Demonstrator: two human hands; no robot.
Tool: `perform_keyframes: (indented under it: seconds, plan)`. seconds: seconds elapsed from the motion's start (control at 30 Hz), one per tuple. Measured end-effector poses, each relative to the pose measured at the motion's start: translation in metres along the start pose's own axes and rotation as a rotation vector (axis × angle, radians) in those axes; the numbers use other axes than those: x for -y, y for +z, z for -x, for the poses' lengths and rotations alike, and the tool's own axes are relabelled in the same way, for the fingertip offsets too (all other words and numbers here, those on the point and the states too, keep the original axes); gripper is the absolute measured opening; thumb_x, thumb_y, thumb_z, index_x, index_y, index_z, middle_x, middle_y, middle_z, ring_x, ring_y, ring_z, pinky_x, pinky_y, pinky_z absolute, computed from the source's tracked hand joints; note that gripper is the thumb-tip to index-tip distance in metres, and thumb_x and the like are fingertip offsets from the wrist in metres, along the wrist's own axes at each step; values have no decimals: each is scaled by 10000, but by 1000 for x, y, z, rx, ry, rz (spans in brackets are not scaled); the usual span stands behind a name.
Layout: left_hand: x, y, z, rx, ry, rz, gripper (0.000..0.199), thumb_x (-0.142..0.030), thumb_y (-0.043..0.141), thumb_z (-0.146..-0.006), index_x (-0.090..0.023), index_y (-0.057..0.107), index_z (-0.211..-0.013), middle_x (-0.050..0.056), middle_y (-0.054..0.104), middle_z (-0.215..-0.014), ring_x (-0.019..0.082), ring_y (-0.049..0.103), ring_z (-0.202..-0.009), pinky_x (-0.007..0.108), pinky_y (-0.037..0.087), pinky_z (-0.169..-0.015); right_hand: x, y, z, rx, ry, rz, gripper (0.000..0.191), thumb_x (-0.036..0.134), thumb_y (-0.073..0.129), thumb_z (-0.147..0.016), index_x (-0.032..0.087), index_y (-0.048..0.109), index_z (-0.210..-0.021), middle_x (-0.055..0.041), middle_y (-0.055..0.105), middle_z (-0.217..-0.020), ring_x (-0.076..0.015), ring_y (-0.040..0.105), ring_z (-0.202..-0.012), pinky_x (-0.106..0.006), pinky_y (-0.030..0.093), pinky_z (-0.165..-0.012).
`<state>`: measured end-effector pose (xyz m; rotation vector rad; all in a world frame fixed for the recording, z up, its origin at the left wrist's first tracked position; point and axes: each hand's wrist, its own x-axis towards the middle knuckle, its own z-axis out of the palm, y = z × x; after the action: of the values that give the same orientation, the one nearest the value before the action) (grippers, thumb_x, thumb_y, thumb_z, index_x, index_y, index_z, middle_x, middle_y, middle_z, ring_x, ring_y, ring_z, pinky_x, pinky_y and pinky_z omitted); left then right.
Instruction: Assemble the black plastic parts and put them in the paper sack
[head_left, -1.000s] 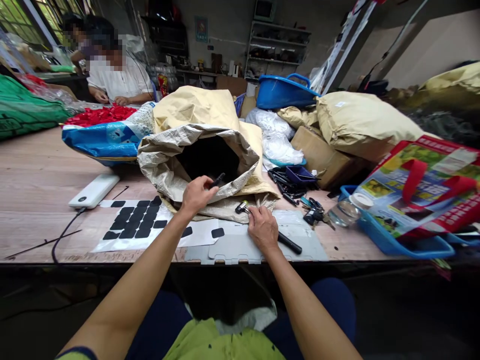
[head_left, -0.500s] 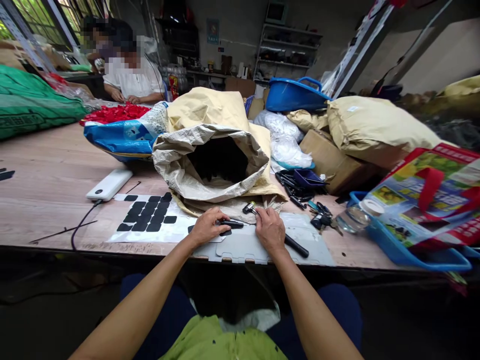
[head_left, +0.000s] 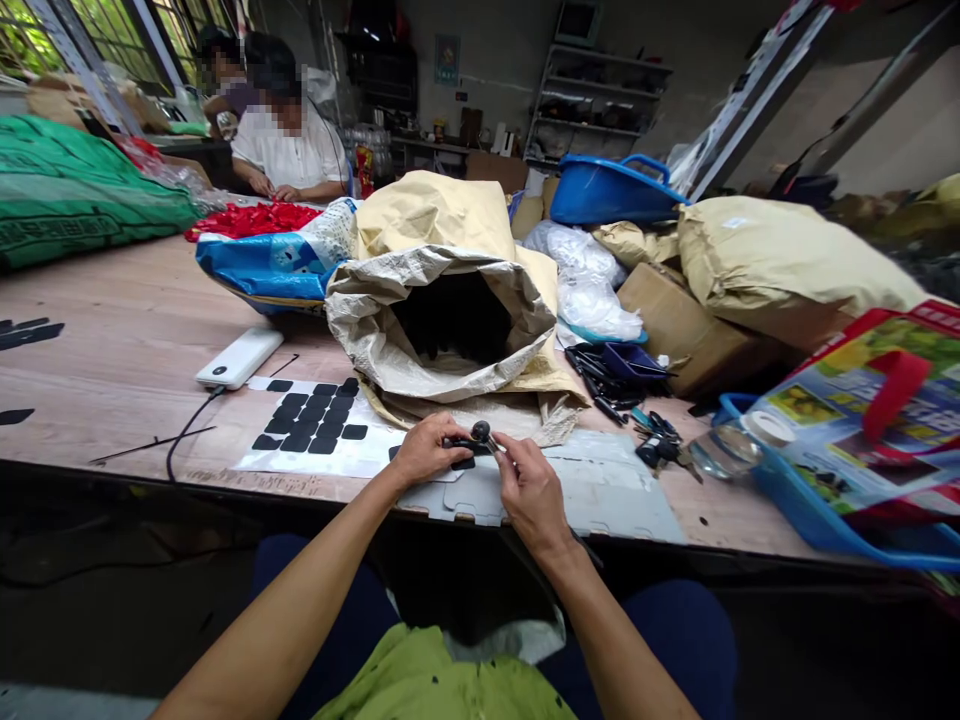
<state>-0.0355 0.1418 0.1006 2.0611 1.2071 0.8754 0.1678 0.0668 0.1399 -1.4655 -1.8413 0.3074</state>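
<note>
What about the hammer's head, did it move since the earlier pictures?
Yes. Judged against the grey board on the table, the hammer's head has moved left, closer to the left hand.

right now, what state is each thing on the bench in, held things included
Black piece: held in the left hand, partly hidden by fingers
Hammer: gripped in the right hand
Large sack: mouth open
White power bank: lying flat, cable plugged in
Blue bag: open, red pieces showing
Black patches: spread on a white sheet
Bottle: white cap on
</note>
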Motion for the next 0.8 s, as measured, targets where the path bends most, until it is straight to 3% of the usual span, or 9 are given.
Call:
perform_keyframes:
  seconds: [0.17, 0.33, 0.57, 0.8]
  plan:
    - [0, -1, 0, 17, 19, -7, 172, -309, 777, -819, -252, 810, -978, 13, 596, -846, 186, 575, -867, 288, 434, -778, 9, 4, 3, -27, -26, 15, 375, 288, 421, -1035, 239, 662, -1317, -69, 656, -1005, -174, 643, -957, -266, 501, -888]
    - [-2, -1, 1, 13, 0, -5, 137, -307, 767, -819, -255, 808, -939, 15, 607, -866, 189, 580, -883, 288, 443, -792, 5, 8, 7, 32, -12, 69, 364, 284, 430, -1027, 258, 682, -1288, -54, 657, -969, -165, 648, -900, -250, 511, -830]
    - [-2, 0, 1, 3, -35, 7, 186, -290, 773, -799, -262, 810, -980, 15, 634, -893, 192, 595, -910, 292, 461, -818, 4, -4, 5, -77, -3, 38, 362, 296, 434, -1031, 239, 674, -1296, -68, 663, -1002, -186, 640, -973, -286, 494, -905]
    - [-2, 0, 1, -4, -34, 18, 200, -269, 780, -786, -248, 806, -983, 18, 630, -898, 191, 596, -904, 285, 459, -797, 2, 2, 11, -19, 21, 104, 362, 273, 438, -1026, 244, 684, -1290, -59, 664, -986, -178, 653, -929, -266, 495, -851]
